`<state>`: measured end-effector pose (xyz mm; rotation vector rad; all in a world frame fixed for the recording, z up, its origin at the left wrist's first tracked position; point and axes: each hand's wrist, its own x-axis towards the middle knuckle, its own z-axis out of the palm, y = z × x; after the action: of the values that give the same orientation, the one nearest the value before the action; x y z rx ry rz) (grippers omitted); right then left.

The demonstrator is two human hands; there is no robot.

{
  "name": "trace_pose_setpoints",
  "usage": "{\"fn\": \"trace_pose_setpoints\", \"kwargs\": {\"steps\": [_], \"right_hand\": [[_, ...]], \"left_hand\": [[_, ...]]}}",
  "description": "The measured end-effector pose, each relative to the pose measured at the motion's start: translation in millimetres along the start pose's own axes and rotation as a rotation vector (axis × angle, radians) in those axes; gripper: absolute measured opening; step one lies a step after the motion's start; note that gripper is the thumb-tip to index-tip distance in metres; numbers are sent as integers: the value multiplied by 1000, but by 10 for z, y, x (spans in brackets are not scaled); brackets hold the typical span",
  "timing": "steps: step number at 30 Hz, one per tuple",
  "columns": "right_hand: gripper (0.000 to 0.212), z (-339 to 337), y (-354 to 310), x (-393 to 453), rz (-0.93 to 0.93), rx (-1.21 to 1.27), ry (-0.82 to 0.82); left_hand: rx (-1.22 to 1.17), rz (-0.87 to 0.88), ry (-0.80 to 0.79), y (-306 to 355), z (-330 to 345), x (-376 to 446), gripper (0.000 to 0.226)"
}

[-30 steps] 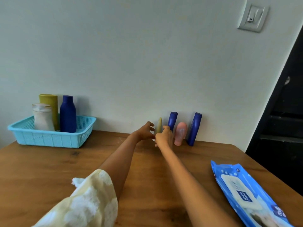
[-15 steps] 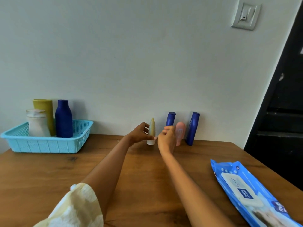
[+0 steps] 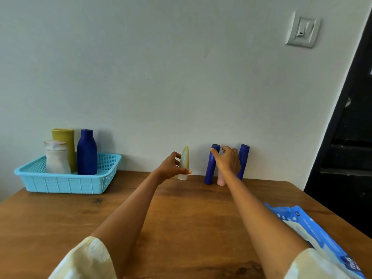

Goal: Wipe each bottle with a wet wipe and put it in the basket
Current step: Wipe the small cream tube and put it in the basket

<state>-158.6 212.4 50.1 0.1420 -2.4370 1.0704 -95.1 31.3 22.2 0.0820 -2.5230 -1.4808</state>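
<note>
My left hand (image 3: 170,168) grips a pale yellow tube (image 3: 184,161), upright and lifted just off the wooden table (image 3: 181,218). My right hand (image 3: 227,161) reaches over a pink bottle (image 3: 221,179) by the wall and hides its top; whether the fingers close on it is hidden. The thumb touches the left blue tube (image 3: 210,170). A second blue tube (image 3: 243,158) leans just right of that hand. The light blue basket (image 3: 66,183) at the back left holds a white bottle (image 3: 57,158), a mustard bottle (image 3: 64,139) and a dark blue bottle (image 3: 87,152).
A blue pack of wet wipes (image 3: 314,234) lies near the table's right edge. The wall runs along the back of the table. A dark doorway (image 3: 346,148) is on the right.
My left hand has taken the yellow tube and drawn it left and up, away from the row. My right hand has moved right, from the tube to the pink bottle.
</note>
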Motion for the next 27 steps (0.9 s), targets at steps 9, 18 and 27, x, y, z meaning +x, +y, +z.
{"fn": "trace_pose_setpoints", "kwargs": {"steps": [9,18,27], "right_hand": [[35,-47,-180,-65,-87,131,33],[33,-350,-745,-970,-214,289,-110],[40,-315,-1076,-1612,-220,173,-215]], "left_hand": [[-28,-29,1,12,-53,-115,69],[-127,-66,106,10,-565,-872,65],[-167,-72,62,-38,-910,-1678,62]]}}
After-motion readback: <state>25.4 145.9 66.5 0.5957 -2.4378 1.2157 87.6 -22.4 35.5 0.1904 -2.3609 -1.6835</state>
